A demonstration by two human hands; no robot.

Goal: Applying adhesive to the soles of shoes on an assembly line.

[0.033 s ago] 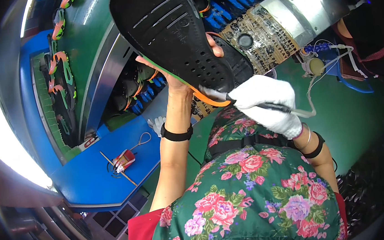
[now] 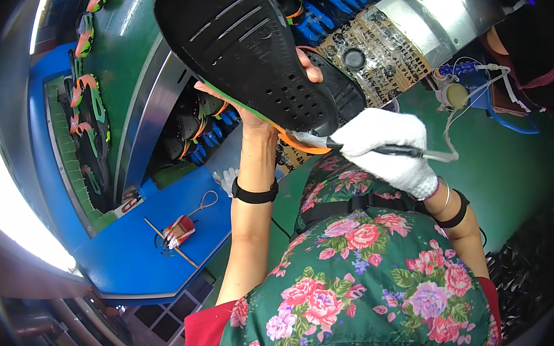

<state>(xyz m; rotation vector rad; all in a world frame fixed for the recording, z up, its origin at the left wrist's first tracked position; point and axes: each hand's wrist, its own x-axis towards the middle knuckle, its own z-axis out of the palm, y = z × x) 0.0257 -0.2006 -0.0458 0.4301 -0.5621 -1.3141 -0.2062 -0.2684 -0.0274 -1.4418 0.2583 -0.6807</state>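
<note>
My left hand (image 2: 310, 66) grips a black shoe sole (image 2: 240, 48) with an orange and green edge. The sole is held tilted, its wide end up and away from me, its holed narrow end toward me. Behind it shows part of a second black sole (image 2: 346, 94) with holes. In a white knitted glove, my right hand (image 2: 383, 147) is closed round the dark handle of a brush (image 2: 314, 140), from whose rear end a clear tube trails. The brush's pale bristles touch the orange edge at the near end of the sole.
A blue table (image 2: 139, 257) at the left bears a red container (image 2: 180, 231) with a stick and a wire loop. Several orange-green shoe parts (image 2: 85, 87) lie on the far left. A cardboard-covered surface (image 2: 378, 52) stands ahead. Tubing and a round gauge-like piece (image 2: 456, 96) hang at right.
The brush's bristles have shifted slightly along the orange edge and lie a bit lower. The sole has moved slightly up and left.
</note>
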